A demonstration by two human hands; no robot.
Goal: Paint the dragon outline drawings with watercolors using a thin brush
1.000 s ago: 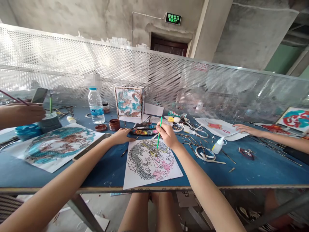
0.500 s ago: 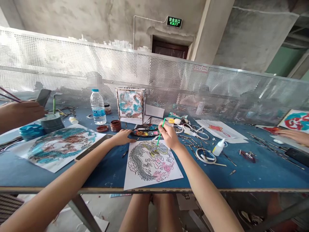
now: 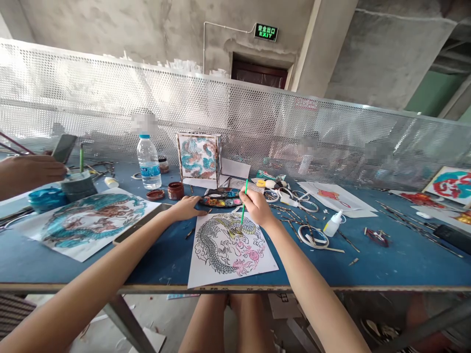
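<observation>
My right hand point(image 3: 256, 204) is closed around a thin green paintbrush point(image 3: 243, 214), held nearly upright. The brush tip meets the dragon drawing point(image 3: 228, 252) near the dragon's head. This white sheet has black outlines, yellow on the upper part and pink at the lower right. My left hand point(image 3: 186, 209) lies on the table with fingers stretched out, by the sheet's upper left corner and the left end of the paint palette point(image 3: 221, 201). The palette, with several colours in it, sits just beyond the sheet. A jar of brown paint point(image 3: 175, 190) stands behind my left hand.
At left are a painted blue-brown dragon sheet point(image 3: 83, 245), a blue paint jar point(image 3: 47, 200) and a co-worker's hand point(image 3: 31, 171) with brushes. A water bottle point(image 3: 149, 164) and a framed dragon picture point(image 3: 198, 159) stand behind. A glue bottle point(image 3: 333, 225) and tape roll point(image 3: 312, 237) are at right.
The green brush has turned more upright, its tip shifting slightly right on the drawing. My left hand stays put. At far right, another person's hand has left the view.
</observation>
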